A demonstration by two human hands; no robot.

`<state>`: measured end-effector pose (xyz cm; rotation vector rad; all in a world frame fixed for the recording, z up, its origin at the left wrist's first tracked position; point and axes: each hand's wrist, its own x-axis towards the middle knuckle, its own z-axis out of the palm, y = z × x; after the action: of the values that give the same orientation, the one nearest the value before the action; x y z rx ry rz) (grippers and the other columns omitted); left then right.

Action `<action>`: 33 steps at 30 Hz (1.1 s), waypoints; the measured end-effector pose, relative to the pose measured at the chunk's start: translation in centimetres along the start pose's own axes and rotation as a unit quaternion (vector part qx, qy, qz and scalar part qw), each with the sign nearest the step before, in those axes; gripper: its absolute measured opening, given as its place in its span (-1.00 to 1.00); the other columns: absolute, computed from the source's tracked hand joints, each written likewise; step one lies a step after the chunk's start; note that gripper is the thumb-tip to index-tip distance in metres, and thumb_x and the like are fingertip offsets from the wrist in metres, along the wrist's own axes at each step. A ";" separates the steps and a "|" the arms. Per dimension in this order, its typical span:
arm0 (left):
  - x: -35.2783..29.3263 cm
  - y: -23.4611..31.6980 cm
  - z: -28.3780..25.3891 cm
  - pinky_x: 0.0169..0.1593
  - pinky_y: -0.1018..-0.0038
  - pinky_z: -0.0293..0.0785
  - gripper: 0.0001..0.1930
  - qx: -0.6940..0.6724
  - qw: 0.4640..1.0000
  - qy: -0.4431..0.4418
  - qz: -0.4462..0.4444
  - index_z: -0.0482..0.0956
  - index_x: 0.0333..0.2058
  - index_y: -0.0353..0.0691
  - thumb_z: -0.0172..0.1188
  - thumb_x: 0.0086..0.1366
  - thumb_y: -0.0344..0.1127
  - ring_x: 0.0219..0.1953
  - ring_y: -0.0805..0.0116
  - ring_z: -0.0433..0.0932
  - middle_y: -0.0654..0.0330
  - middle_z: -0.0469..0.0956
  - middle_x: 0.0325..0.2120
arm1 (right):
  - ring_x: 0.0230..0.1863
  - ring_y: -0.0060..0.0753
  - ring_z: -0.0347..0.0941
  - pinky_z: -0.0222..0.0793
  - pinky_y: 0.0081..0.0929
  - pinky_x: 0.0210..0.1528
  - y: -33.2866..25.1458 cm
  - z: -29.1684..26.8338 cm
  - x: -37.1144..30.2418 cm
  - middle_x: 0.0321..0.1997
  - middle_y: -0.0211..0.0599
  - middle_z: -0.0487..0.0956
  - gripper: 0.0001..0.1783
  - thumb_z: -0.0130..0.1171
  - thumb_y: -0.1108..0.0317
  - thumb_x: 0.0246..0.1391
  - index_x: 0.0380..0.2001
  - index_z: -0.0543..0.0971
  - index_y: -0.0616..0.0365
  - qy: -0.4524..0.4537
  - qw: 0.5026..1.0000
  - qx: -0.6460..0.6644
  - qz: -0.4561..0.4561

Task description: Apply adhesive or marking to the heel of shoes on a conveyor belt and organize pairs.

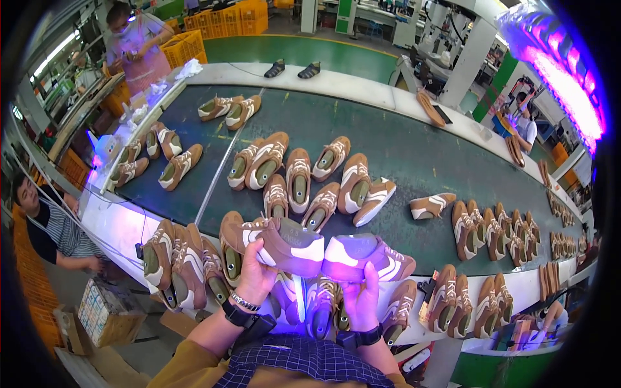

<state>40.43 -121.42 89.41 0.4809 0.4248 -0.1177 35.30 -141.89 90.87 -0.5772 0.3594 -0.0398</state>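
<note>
A brown sneaker (275, 246) with a white heel patch is gripped in my left hand (257, 277), its toe pointing left. My right hand (362, 299) holds a matching sneaker (383, 261), toe to the right. The two heels face each other, almost touching, under violet light. Below and between my hands, more sneakers (321, 307) sit at the near edge, partly hidden. Just left of my left hand is a cluster of sneakers (187, 265); right of my right hand is another sneaker (400, 304).
A dark green conveyor belt (388, 145) with a pale border carries several sneaker pairs (297, 171). Two dark shoes (292, 69) stand on the far border. A bright violet lamp (563, 71) hangs at upper right. Co-workers are at far left (139, 48), near left (58, 226) and right (527, 126).
</note>
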 end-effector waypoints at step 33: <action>27.9 24.2 -5.8 -0.06 0.39 0.42 -0.50 0.766 0.594 0.109 0.219 0.47 -0.17 -0.36 0.29 -0.04 -0.15 -0.14 0.18 0.52 0.03 0.54 -0.22 | -0.27 -0.21 0.44 0.41 -0.28 -0.18 11.6 9.6 37.7 -0.27 -0.22 0.45 -0.67 -0.02 0.13 0.14 -0.20 0.33 0.17 -0.062 0.987 -0.143 0.041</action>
<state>68.62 -97.69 83.23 2.3544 0.3369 0.0992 73.19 -132.18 79.96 -0.8443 0.2685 0.1279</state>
